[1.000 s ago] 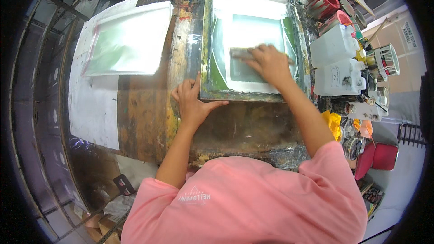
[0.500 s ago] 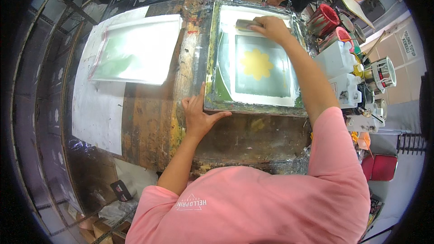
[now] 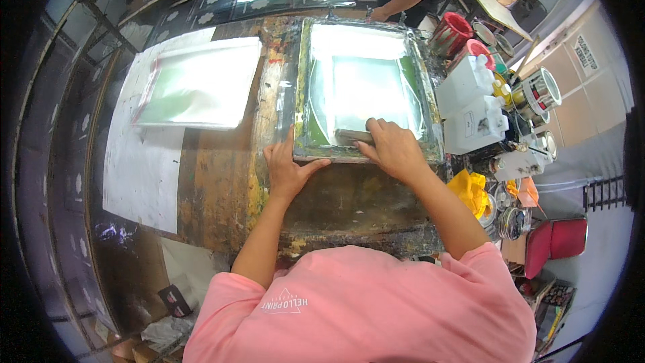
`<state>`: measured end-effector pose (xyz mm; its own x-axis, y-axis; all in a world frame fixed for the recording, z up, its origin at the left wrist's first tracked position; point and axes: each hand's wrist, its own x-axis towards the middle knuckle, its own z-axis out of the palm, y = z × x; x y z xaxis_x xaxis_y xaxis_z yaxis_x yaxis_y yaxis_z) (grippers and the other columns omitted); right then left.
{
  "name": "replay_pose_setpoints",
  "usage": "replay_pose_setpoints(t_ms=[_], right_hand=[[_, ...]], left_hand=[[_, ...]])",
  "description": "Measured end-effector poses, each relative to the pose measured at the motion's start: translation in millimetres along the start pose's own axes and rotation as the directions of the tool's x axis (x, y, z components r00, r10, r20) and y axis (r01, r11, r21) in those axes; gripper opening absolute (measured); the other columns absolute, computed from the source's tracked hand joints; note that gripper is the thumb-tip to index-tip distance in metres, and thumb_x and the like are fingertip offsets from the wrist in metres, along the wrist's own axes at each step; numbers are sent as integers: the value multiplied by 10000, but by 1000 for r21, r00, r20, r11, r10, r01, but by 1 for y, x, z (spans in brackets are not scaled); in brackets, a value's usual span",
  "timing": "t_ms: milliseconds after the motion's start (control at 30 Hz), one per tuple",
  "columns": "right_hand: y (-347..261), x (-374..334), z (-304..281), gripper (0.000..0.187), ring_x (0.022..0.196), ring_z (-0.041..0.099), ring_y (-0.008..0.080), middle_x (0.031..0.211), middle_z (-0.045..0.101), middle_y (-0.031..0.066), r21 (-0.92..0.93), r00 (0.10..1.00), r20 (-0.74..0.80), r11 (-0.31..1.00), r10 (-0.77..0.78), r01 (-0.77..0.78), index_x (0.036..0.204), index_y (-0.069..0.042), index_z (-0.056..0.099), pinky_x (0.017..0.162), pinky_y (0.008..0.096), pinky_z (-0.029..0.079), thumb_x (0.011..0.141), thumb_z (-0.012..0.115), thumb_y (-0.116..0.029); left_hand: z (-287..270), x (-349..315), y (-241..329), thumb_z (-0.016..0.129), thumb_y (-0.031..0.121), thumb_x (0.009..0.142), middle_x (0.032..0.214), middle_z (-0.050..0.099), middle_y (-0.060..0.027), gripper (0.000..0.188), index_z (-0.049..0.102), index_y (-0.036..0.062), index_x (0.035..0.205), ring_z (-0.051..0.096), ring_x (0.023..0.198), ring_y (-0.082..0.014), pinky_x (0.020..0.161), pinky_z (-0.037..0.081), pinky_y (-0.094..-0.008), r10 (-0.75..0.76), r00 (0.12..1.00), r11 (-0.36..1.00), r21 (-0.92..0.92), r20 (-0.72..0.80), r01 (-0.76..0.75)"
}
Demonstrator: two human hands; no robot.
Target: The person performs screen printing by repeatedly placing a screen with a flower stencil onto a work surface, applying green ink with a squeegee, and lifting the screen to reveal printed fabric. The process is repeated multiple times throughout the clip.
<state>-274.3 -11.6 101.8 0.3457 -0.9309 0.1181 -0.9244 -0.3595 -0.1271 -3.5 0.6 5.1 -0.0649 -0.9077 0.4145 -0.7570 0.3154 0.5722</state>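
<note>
A printing screen [image 3: 366, 81] in a worn, paint-stained frame lies on the table, its mesh coated with white ink and green at the edges. My right hand [image 3: 396, 151] grips a squeegee [image 3: 354, 136] near the frame's front edge, its blade down on the mesh. At the frame's front left corner rests my left hand [image 3: 290, 169], thumb along the front edge and a finger up the left side, holding nothing. To the left, a stack of clear plastic sheets [image 3: 201, 84] lies over white paper [image 3: 138, 181].
White jugs [image 3: 474, 124], a red paint bucket [image 3: 451, 33] and several cans crowd the right side, with a yellow cloth [image 3: 469, 193] nearer me. Another person's arm [image 3: 396, 7] shows beyond the screen. Metal racks [image 3: 50, 161] stand at the left; a red chair [image 3: 568, 238] is at right.
My right hand has drawn the squeegee from the far end of the screen to the near end. White ink now hides the yellow flower shape. My left hand keeps its place on the corner.
</note>
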Motion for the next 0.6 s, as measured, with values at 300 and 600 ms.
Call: replay_pose_setpoints(t_ms=[300,600], right_hand=[[-16,11,-68,330,978,658,308,949,681,99,-192,866,-479,980,-142,55,1067,-79,690,972,525,443,962,705,-391],[11,97,-148,349,857,677,312,855,704,93,-185,716,-672,979,-187,82,1009,-61,755,865,469,441,937,689,-396]], left_hand=[[-22,47,57,905,437,860,1268,679,-233,1035,404,-117,1577,625,1183,-273,994,520,-397,-228,973,660,-740,-35,128],[-9,41,18,720,363,1008,1187,590,-236,678,535,-110,1457,574,1070,-399,957,469,-506,-22,995,929,367,-94,55]])
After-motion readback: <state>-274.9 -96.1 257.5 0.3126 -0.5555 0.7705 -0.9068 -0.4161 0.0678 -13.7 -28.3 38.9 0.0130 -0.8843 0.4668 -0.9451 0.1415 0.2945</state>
